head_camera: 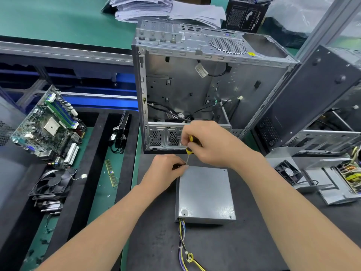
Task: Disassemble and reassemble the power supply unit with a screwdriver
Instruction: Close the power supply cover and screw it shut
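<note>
Head view: the power supply unit [205, 194], a closed grey metal box, lies flat on the dark work mat [156, 241] right in front of the person, just this side of the open computer case [195, 85]. Its bundle of yellow, black and purple cables [183, 241] comes out of the near left corner and trails toward the bottom edge.

The right hand [211, 142] is wrapped round the yellow-and-black handle of the screwdriver [189, 148], fingers curled tight on it. The tool stands nearly upright, its thin shaft running down to the unit's far left corner.

The left hand [166, 171] sits at that same corner, its fingers curled and bunched close against the lower end of the shaft and resting on the lid's edge. Whether they pinch the shaft, a screw or nothing at all I cannot tell, since the fingertips hide the spot.

Off to the left, a motherboard [48, 124] leans tilted in a black foam tray, with a cooling fan [52, 182] below it and a memory stick [111, 173] lying on the green surface nearby. To the right lie a small black fan [288, 172] and another power supply [347, 178] opened up, its innards showing. A stack of papers [156, 8] sits behind the case.
</note>
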{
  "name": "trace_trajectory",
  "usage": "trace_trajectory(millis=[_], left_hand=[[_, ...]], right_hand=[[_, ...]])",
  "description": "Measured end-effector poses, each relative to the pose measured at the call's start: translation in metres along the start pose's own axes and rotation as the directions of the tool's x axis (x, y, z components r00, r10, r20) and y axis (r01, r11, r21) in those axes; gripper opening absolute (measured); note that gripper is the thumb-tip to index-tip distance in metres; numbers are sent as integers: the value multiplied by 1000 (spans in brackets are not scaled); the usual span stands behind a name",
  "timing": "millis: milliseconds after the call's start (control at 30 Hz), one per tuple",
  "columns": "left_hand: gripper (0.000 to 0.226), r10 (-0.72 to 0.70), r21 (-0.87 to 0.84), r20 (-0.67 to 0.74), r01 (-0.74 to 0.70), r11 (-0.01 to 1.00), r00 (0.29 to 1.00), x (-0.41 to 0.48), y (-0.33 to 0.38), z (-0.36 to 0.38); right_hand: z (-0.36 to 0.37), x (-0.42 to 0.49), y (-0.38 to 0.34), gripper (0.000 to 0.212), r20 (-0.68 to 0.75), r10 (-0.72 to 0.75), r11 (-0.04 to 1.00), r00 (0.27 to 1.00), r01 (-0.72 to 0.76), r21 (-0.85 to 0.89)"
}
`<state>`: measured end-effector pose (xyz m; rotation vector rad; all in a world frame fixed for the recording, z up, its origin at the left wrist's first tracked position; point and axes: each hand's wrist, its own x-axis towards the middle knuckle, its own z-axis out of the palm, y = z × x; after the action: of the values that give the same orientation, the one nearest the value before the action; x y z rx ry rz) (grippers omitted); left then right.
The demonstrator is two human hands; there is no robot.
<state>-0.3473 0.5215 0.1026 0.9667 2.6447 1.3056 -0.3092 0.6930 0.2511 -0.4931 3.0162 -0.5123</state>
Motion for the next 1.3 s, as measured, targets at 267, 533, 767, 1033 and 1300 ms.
trace_trajectory(millis=[267, 533, 767, 1033, 1300], left_hand=[[15, -33, -19, -21, 32, 999, 999, -1, 2, 3], [12, -8, 25, -29, 9, 1000, 1000, 0, 1, 3], [13, -16, 4, -15, 16, 1000, 1000, 0, 1, 3], [13, 5, 32, -20, -4, 999, 1000, 2, 0, 2], [12, 24, 42, -10, -24, 999, 1000, 3, -3, 3]], right_hand=[[10, 9, -7, 54, -130, 276, 943, 952, -294, -156], [-10, 7, -8, 8, 100, 141, 983, 985, -128, -131], [-1, 9, -19, 55, -148, 332, 886, 932, -362, -289], [-13, 5, -14, 13, 114, 156, 965, 981, -127, -227], [-10, 4, -16, 43, 13, 193, 952, 981, -184, -246]])
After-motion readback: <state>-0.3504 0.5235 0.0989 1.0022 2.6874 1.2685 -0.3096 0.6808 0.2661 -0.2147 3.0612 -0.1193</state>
